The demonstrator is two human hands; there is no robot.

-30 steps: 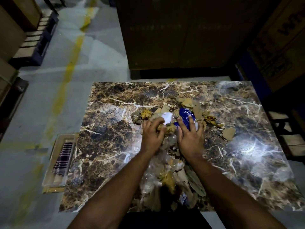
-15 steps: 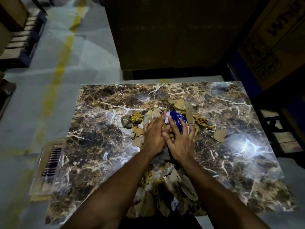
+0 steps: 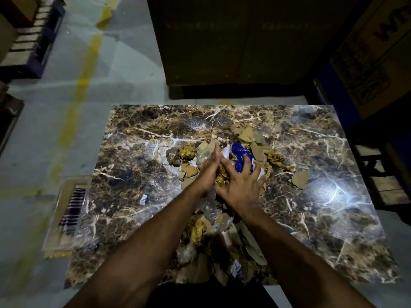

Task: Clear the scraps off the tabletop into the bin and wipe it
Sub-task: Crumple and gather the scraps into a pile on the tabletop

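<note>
A heap of scraps lies mid-table on the brown marble tabletop [image 3: 138, 174]: torn cardboard bits, gold crumpled foil [image 3: 188, 151], clear plastic and a blue crumpled wrapper [image 3: 239, 155]. My left hand [image 3: 208, 172] stands on its edge with straight fingers against the left side of the heap. My right hand [image 3: 241, 185] lies spread over the blue wrapper and gold bits, its fingers touching the left hand's. A trail of more scraps [image 3: 198, 227] runs from the hands to the near table edge. One cardboard piece [image 3: 300, 179] lies apart on the right. No bin is in view.
A small white scrap [image 3: 144, 198] lies left of my forearm. On the floor by the table's left side sits a flat clear tray [image 3: 69, 210]. A tall dark carton [image 3: 233, 41] stands behind the table, and a dark stool frame [image 3: 378, 174] is at the right.
My hands have closed in on each other over the heap. The left has turned from flat onto its edge, and the white scrap it covered is hidden.
</note>
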